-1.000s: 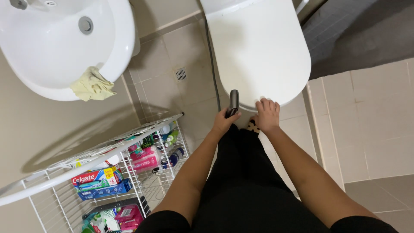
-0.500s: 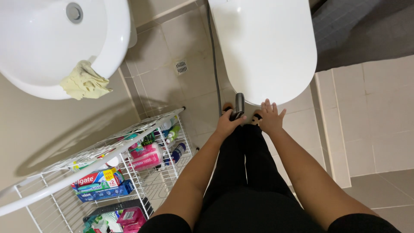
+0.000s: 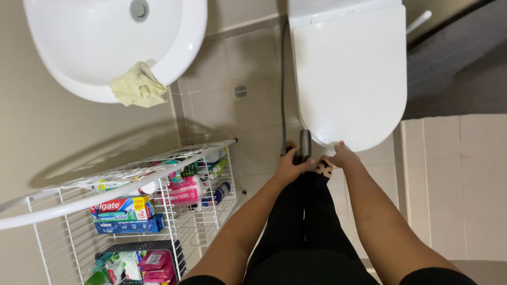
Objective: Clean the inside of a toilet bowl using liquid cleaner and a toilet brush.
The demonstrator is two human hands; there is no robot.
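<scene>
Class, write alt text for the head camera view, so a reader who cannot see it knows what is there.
Seen from above, a person's left hand holds a dark spray handle by the front rim of a closed white toilet, which the right hand touches. To the left are a white sink with a yellow cloth and a wire rack of toiletries.

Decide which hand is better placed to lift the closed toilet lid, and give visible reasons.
Probably the right hand: its fingers already touch the front rim of the toilet lid. The left hand is wrapped around a dark handle, so it isn't free.
</scene>
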